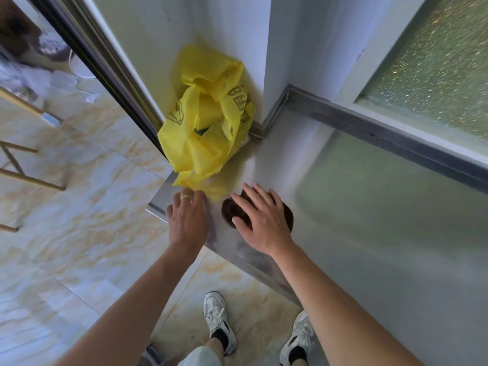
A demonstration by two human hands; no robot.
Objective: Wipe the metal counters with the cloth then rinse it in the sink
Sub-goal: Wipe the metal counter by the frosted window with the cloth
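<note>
A dark brown cloth [229,210] lies bunched on the metal counter [356,220] near its left corner. My right hand [261,220] presses flat on top of the cloth with fingers spread, covering most of it. My left hand [188,217], with a ring on one finger, rests palm down on the counter's left edge, just left of the cloth, fingers apart and holding nothing. No sink is in view.
A crumpled yellow plastic bag [203,128] sits on the counter's back left corner against the white wall. A frosted window [435,64] with a metal ledge runs along the right back. Marbled floor tiles [79,207] and my white sneakers [219,318] lie below.
</note>
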